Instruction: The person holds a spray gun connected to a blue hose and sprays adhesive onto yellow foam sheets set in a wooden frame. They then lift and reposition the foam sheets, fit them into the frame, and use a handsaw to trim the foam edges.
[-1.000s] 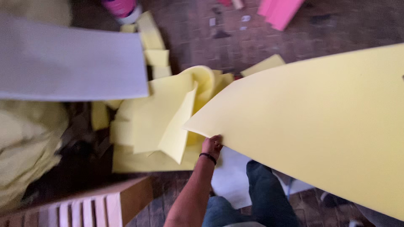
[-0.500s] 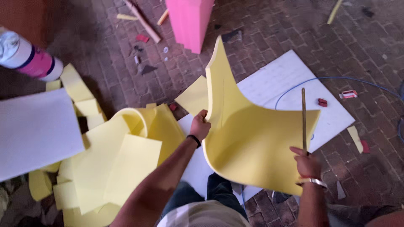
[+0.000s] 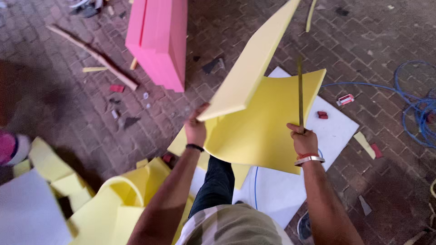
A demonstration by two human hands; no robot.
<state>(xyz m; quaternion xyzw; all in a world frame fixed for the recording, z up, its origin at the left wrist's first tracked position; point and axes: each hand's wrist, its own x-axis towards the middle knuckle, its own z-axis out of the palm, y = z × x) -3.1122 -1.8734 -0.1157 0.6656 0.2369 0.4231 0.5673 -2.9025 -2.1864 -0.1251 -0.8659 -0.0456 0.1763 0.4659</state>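
My left hand [image 3: 196, 128] grips the near edge of a large yellow foam sheet [image 3: 261, 122], which bends upward and folds over in front of me. My right hand [image 3: 303, 141] holds a thin straight stick or blade [image 3: 300, 93] upright against the sheet's right part, and a metal bangle sits on that wrist. Under the sheet lies a white board [image 3: 334, 131] on the brick floor. My dark-trousered leg [image 3: 218, 181] shows below the foam.
A stack of pink foam blocks [image 3: 159, 41] stands at the upper left. Yellow foam offcuts [image 3: 113, 204] pile at the lower left beside a white sheet [image 3: 27, 213]. Blue cable [image 3: 415, 109] coils at the right. A wooden stick [image 3: 91, 54] and small scraps litter the floor.
The view has swung right, away from the offcut pile. The yellow sheet has been lifted and bent further upward, and my right hand with the thin stick has risen against it.
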